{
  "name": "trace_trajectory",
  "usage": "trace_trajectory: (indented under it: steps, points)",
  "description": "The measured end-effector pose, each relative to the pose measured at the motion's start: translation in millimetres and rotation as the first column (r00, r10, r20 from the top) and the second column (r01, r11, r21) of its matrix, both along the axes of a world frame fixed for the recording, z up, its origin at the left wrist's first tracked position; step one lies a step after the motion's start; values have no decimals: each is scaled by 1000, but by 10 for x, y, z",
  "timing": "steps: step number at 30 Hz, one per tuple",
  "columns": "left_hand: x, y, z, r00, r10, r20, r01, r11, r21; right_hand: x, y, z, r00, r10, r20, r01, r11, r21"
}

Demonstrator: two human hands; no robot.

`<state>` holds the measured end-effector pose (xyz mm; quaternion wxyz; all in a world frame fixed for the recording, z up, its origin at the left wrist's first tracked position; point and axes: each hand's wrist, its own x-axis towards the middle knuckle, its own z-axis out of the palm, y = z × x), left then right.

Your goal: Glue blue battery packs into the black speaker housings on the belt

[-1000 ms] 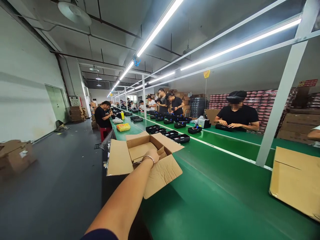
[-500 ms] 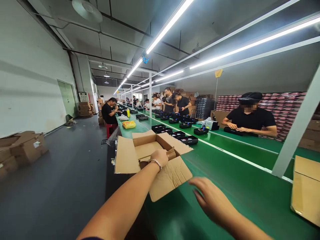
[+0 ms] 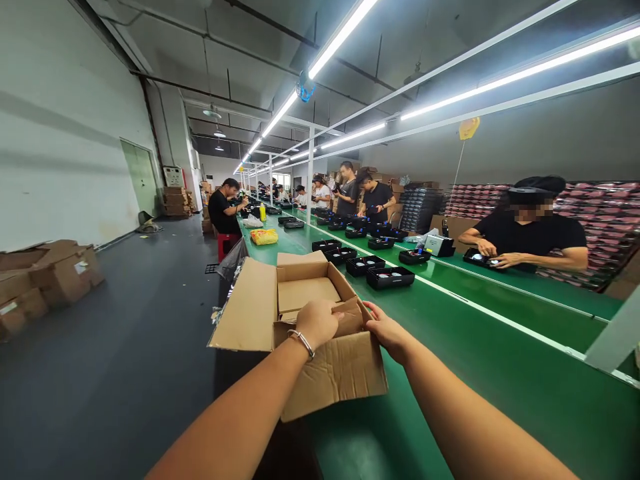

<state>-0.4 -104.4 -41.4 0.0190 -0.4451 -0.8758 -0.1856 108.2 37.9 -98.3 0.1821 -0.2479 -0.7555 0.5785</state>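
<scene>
An open cardboard box stands on the green bench with its flaps spread. My left hand, a metal bangle at its wrist, reaches over the near flap into the box. Its fingers are closed on a brown cardboard piece at the box's near right corner. My right hand grips that corner from outside, thumb and fingers around the cardboard edge. The left hand partly hides the box's inside; flat cardboard shows at the bottom.
Several black trays with round white parts stand behind the box on the green bench. A yellow packet lies farther back. Across the bench a co-worker handles a black tray. A slanted white post rises at right.
My right hand has moved from above the bench to the box's right corner and taken hold there. My left hand stays on the cardboard piece. The view has turned slightly.
</scene>
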Motion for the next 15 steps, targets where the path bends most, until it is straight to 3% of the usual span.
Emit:
trace_trajectory:
  steps: [6,10,15]
  points:
    - [-42,12,-4,999,39,37,-40,998,40,-11,-50,-50,999,-31,-34,29,997,-74]
    - [-74,32,-15,996,68,54,-70,996,46,-1,-20,0,1000,-19,18,18,1000,19]
    - [-63,26,-33,995,87,39,-90,994,69,-56,156,165,965,57,254,-111,973,203]
